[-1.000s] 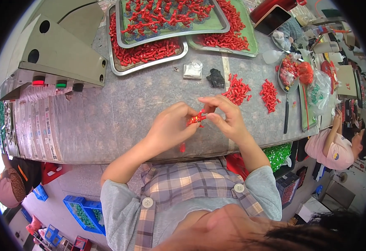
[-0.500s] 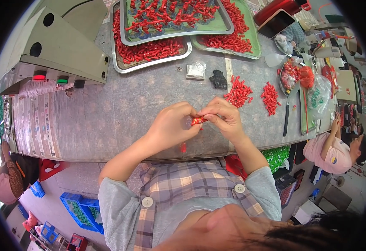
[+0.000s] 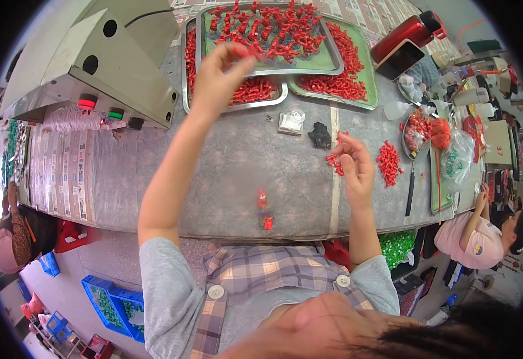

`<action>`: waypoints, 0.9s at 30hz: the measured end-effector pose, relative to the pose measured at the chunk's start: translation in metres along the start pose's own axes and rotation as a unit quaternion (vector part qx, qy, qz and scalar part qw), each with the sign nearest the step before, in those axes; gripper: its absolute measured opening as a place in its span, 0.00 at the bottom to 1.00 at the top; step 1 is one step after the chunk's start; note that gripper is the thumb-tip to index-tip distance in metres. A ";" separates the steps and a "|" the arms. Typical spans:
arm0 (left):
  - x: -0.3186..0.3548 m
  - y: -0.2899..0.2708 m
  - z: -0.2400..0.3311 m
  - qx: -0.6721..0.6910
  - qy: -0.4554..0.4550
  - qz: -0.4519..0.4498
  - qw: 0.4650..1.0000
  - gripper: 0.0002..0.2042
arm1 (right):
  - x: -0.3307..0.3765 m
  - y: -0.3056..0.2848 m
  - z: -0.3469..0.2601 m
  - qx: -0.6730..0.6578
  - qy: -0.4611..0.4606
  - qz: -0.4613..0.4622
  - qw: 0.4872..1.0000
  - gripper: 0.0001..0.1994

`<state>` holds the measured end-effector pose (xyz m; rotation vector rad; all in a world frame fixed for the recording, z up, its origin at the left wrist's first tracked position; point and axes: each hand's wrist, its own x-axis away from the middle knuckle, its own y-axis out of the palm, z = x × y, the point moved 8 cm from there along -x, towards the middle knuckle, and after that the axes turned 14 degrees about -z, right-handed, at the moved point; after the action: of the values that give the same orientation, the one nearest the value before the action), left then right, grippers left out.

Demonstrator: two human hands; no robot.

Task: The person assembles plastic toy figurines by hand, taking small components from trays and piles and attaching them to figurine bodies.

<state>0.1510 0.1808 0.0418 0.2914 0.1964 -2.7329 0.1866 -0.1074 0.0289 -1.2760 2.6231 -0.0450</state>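
My left hand (image 3: pixel 216 78) is stretched out over the near-left part of the upper metal tray (image 3: pixel 340 64), pinching a small red figurine (image 3: pixel 245 51) that is partly hidden and blurred. Rows of red figurines (image 3: pixel 273 30) with clear bluish bases stand in that tray. Over the right side of the bench, my right hand (image 3: pixel 356 164) has loosely bent fingers spread apart with nothing in them; it partly covers a pile of small red parts (image 3: pixel 336 164). Between my arms, near the bench edge, lie a red piece (image 3: pixel 262 198) and another red piece (image 3: pixel 267 222).
Further trays of red parts (image 3: pixel 345 57) lie under the upper one. A grey machine (image 3: pixel 64 78) with buttons stands left. A second red pile (image 3: pixel 388 163), a black-handled tool (image 3: pixel 410 194), a phone (image 3: pixel 400 60) and a red flask (image 3: pixel 405 36) are right. A co-worker (image 3: pixel 471 239) sits far right.
My hands have come apart from the small red figurine they held together. The left has swung forward to the upper tray; the right has drawn away rightward and opened. The view has shifted slightly.
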 end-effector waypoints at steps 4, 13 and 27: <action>-0.053 0.007 -0.006 -0.043 0.037 -0.011 0.998 0.13 | 0.008 -0.002 0.014 0.060 0.022 0.013 0.998 0.13; -0.090 0.128 -0.006 -0.427 0.184 0.001 0.886 0.13 | 0.012 -0.009 0.015 0.109 0.035 0.040 0.993 0.13; 0.128 0.071 -0.005 -0.264 -0.072 -0.373 0.887 0.10 | -0.012 -0.011 0.017 0.511 0.022 -0.121 0.851 0.07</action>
<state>0.0640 0.0709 0.0006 -0.1917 1.2064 -3.2407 0.2060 -0.1037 0.0160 -1.1172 1.8677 -1.3113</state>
